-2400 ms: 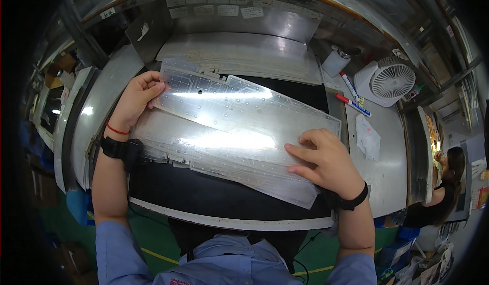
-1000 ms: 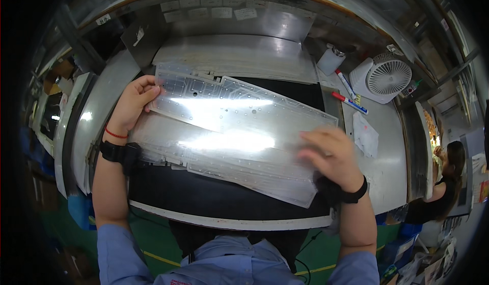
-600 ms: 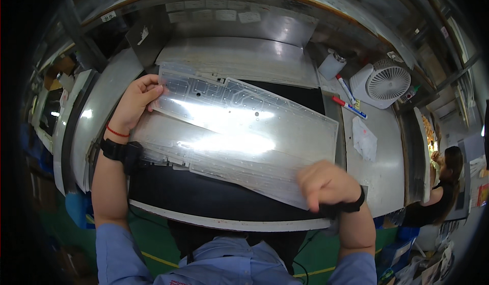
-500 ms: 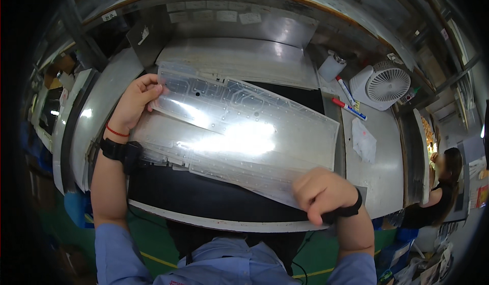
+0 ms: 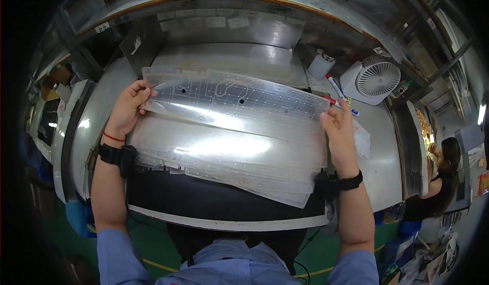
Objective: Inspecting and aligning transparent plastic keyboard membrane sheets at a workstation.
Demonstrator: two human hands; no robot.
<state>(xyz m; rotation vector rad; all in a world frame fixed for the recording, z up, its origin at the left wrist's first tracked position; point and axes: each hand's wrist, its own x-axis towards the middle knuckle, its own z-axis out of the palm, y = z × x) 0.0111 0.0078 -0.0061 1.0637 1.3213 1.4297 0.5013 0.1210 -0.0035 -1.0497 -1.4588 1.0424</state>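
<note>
Black, flat work surface (image 5: 219,193) carries a fanned pile of clear, thin plastic sheets (image 5: 244,168). One long, clear plastic sheet with circuit-like lines (image 5: 224,94) spans the pile's far side. A white fan with a round grille (image 5: 374,81) stands to the right. Left hand (image 5: 130,104): pinching the sheet's left end. Right hand (image 5: 340,131): fingertips gripping its right end.

From my remote station I count one left hand (image 5: 128,106) and one right hand (image 5: 340,132), two in all. I count one clear top sheet (image 5: 224,90); the pile of sheets (image 5: 254,180) beneath overlaps too closely for me to number. I also tally two black wristbands (image 5: 350,181), one red bracelet (image 5: 114,138), two markers (image 5: 334,87), one white fan (image 5: 378,79), one bottle (image 5: 320,66), one crumpled white tissue (image 5: 362,140) and one co-worker (image 5: 442,188).
</note>
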